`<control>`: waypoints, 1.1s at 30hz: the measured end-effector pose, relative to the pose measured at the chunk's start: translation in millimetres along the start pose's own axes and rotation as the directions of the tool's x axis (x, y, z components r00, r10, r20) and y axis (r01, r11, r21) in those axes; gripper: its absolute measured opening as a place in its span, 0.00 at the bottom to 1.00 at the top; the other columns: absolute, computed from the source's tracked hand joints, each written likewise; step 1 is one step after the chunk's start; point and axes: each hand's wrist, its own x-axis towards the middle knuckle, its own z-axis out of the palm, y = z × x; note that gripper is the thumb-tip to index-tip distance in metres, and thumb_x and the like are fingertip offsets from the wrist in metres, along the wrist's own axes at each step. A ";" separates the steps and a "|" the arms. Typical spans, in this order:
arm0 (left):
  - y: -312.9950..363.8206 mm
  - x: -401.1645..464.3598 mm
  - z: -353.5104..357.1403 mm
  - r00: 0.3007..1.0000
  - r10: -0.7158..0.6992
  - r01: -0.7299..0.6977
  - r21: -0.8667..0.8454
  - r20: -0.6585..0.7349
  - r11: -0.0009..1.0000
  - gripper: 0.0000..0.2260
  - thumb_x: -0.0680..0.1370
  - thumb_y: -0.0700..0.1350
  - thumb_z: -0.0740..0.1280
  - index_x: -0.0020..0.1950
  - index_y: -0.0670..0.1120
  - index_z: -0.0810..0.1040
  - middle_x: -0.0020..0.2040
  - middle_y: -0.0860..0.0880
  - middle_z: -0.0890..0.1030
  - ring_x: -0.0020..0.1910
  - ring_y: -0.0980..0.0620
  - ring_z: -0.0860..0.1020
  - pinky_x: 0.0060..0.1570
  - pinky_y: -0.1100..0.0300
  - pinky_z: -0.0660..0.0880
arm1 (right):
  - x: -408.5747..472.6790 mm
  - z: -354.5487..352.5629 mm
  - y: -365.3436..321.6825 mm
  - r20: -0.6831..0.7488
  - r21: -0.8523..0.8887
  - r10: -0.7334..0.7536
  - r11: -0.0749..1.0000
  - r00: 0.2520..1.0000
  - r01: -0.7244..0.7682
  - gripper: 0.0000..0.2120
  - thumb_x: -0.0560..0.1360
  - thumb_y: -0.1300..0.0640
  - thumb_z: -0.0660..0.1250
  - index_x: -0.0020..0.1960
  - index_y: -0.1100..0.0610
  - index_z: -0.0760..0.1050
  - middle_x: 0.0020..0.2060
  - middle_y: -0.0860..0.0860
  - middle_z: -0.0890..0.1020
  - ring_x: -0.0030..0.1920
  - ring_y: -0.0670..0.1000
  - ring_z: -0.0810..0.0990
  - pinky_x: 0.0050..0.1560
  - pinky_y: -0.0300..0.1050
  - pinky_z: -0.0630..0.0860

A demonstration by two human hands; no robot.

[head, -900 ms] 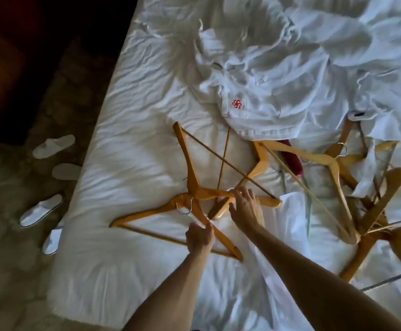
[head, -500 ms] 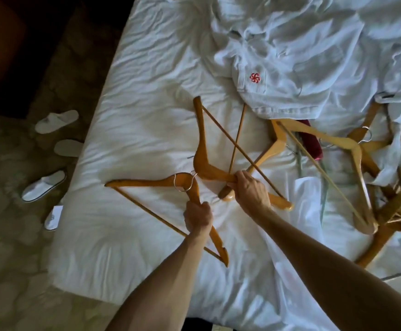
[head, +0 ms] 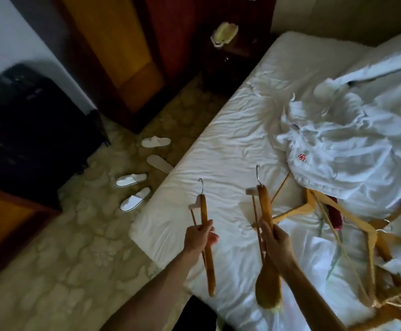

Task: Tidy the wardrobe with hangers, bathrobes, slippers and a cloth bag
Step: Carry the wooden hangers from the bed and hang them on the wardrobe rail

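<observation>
Hangers: two wooden units are held edge-on above the bed [head: 230,144], metal hooks pointing away from the person. The left hanger [head: 205,225] is gripped at mid-length by the left hand [head: 198,237], fingers curled round both the wooden arm and the thin crossbar. The right hanger [head: 265,211] is gripped the same way by the right hand [head: 277,242], fingers wrapped round its wooden arm; its broad lower end hangs below the hand. The two held hangers are near each other but apart, both over the near corner of the bed.

A heap of further wooden hangers [head: 371,235] lies on the bed, to the right of the right hand. Crumpled white bathrobes [head: 342,158] lie on the bed beyond that heap; one bears a small red emblem.

Four white slippers [head: 144,173] lie scattered on the patterned floor, just beside the left edge of the bed. A dark nightstand stands at the far corner of the bed. A wooden wardrobe [head: 123,56] stands beyond the slippers, well apart from the bed.
</observation>
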 end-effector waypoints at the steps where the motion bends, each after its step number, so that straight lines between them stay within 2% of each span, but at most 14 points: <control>1: 11.8 -14.7 -10.0 1.000 0.007 -0.008 -0.078 -0.017 0.997 0.15 0.79 0.50 0.71 0.44 0.38 0.82 0.33 0.42 0.84 0.27 0.51 0.81 0.32 0.59 0.78 | -8.7 2.5 -18.3 0.044 0.023 0.000 1.000 0.999 -0.001 0.16 0.81 0.54 0.65 0.39 0.62 0.74 0.27 0.53 0.73 0.25 0.48 0.71 0.24 0.37 0.69; 6: 38.5 -74.2 -78.8 0.984 0.091 -0.134 -0.309 -0.151 0.941 0.10 0.78 0.47 0.73 0.44 0.41 0.82 0.33 0.44 0.85 0.29 0.52 0.81 0.40 0.57 0.80 | -39.3 47.5 -86.0 0.298 0.035 -0.021 0.999 0.954 0.011 0.15 0.79 0.51 0.69 0.38 0.59 0.73 0.26 0.50 0.72 0.22 0.44 0.70 0.23 0.34 0.68; 8: 37.9 -93.1 -111.1 0.964 0.152 -0.222 -0.344 -0.219 0.912 0.09 0.77 0.46 0.74 0.43 0.41 0.82 0.35 0.44 0.85 0.30 0.52 0.82 0.42 0.56 0.80 | -48.5 75.1 -106.7 0.408 0.009 -0.019 1.000 0.913 0.016 0.15 0.78 0.49 0.71 0.39 0.59 0.76 0.28 0.51 0.74 0.25 0.46 0.72 0.27 0.38 0.72; 10: 35.8 -111.8 -145.1 0.938 0.204 -0.303 -0.375 -0.280 0.876 0.08 0.78 0.44 0.73 0.45 0.39 0.81 0.33 0.44 0.85 0.28 0.52 0.81 0.38 0.57 0.80 | -57.9 106.2 -122.8 0.500 -0.007 -0.036 0.999 0.865 0.045 0.14 0.77 0.49 0.71 0.41 0.59 0.77 0.30 0.52 0.75 0.29 0.50 0.73 0.33 0.43 0.73; 12: 29.9 -137.1 -185.0 0.909 0.230 -0.364 -0.390 -0.348 0.846 0.09 0.79 0.42 0.71 0.47 0.36 0.81 0.31 0.45 0.83 0.26 0.53 0.80 0.32 0.61 0.79 | -75.5 143.5 -140.9 0.592 -0.047 -0.063 0.993 0.804 0.113 0.12 0.78 0.50 0.70 0.43 0.59 0.77 0.32 0.54 0.76 0.34 0.53 0.74 0.38 0.46 0.74; 14: 18.9 -161.3 -227.2 0.879 0.248 -0.410 -0.378 -0.409 0.830 0.10 0.80 0.43 0.70 0.46 0.35 0.82 0.32 0.45 0.83 0.27 0.52 0.79 0.34 0.60 0.78 | -98.6 184.3 -159.6 0.674 -0.058 -0.099 0.981 0.732 0.186 0.12 0.78 0.49 0.69 0.45 0.58 0.78 0.34 0.54 0.78 0.38 0.55 0.76 0.42 0.47 0.74; 16: 4.2 -181.5 -273.1 0.855 0.251 -0.446 -0.395 -0.454 0.803 0.11 0.80 0.44 0.70 0.44 0.37 0.83 0.35 0.42 0.83 0.30 0.50 0.80 0.35 0.59 0.78 | -128.3 229.3 -180.5 0.737 -0.051 -0.127 0.969 0.664 0.242 0.09 0.78 0.48 0.68 0.47 0.53 0.79 0.37 0.50 0.80 0.42 0.52 0.78 0.44 0.43 0.73; 18: -8.0 -199.7 -318.0 0.835 0.242 -0.483 -0.448 -0.495 0.752 0.10 0.80 0.42 0.70 0.44 0.37 0.81 0.35 0.42 0.82 0.30 0.51 0.81 0.33 0.60 0.77 | -159.7 273.3 -199.8 0.794 -0.037 -0.142 0.959 0.591 0.280 0.06 0.79 0.49 0.68 0.46 0.50 0.79 0.38 0.47 0.81 0.42 0.47 0.79 0.42 0.39 0.72; 20: -16.2 -216.2 -362.2 0.800 0.240 -0.523 -0.444 -0.549 0.728 0.10 0.81 0.41 0.68 0.47 0.34 0.80 0.36 0.41 0.81 0.30 0.51 0.81 0.32 0.62 0.77 | -190.0 317.0 -215.4 0.856 -0.007 -0.164 0.945 0.490 0.328 0.08 0.79 0.50 0.68 0.48 0.55 0.80 0.36 0.45 0.81 0.39 0.44 0.80 0.42 0.38 0.72; 22: -21.6 -229.4 -407.8 0.747 0.257 -0.561 -0.374 -0.613 0.738 0.12 0.81 0.43 0.68 0.50 0.32 0.81 0.37 0.40 0.83 0.32 0.51 0.82 0.34 0.63 0.78 | -217.5 364.2 -228.6 0.900 -0.003 -0.159 0.929 0.405 0.370 0.11 0.80 0.51 0.67 0.51 0.58 0.80 0.38 0.49 0.81 0.40 0.47 0.80 0.45 0.41 0.74; 24: -27.7 -236.9 -456.4 0.716 0.254 -0.584 -0.359 -0.650 0.728 0.12 0.81 0.43 0.69 0.51 0.32 0.81 0.37 0.40 0.83 0.32 0.51 0.82 0.35 0.63 0.79 | -243.4 415.3 -241.6 0.928 0.012 -0.151 0.926 0.341 0.378 0.11 0.79 0.50 0.68 0.48 0.57 0.81 0.38 0.52 0.81 0.43 0.53 0.80 0.49 0.48 0.74; 26: -28.6 -241.7 -509.2 0.693 0.257 -0.604 -0.348 -0.673 0.717 0.10 0.80 0.42 0.69 0.50 0.34 0.81 0.38 0.38 0.83 0.32 0.50 0.82 0.35 0.63 0.79 | -270.7 468.4 -256.5 0.943 0.059 -0.177 0.922 0.282 0.382 0.13 0.78 0.50 0.69 0.45 0.60 0.82 0.36 0.52 0.82 0.41 0.54 0.79 0.50 0.52 0.74; 29: -26.1 -246.7 -588.6 0.656 0.271 -0.639 -0.326 -0.705 0.697 0.09 0.80 0.42 0.70 0.46 0.36 0.82 0.38 0.37 0.84 0.33 0.49 0.82 0.36 0.62 0.79 | -309.9 543.0 -276.7 0.957 0.113 -0.208 0.909 0.202 0.400 0.18 0.79 0.49 0.68 0.49 0.66 0.80 0.36 0.53 0.81 0.40 0.54 0.78 0.49 0.51 0.73; 33: -17.7 -248.0 -689.8 0.612 0.278 -0.678 -0.311 -0.740 0.666 0.14 0.80 0.45 0.70 0.51 0.32 0.82 0.39 0.37 0.84 0.32 0.49 0.82 0.35 0.61 0.79 | -350.3 632.4 -308.2 0.965 0.174 -0.236 0.901 0.114 0.397 0.13 0.79 0.49 0.67 0.48 0.59 0.83 0.38 0.54 0.82 0.39 0.50 0.80 0.48 0.46 0.73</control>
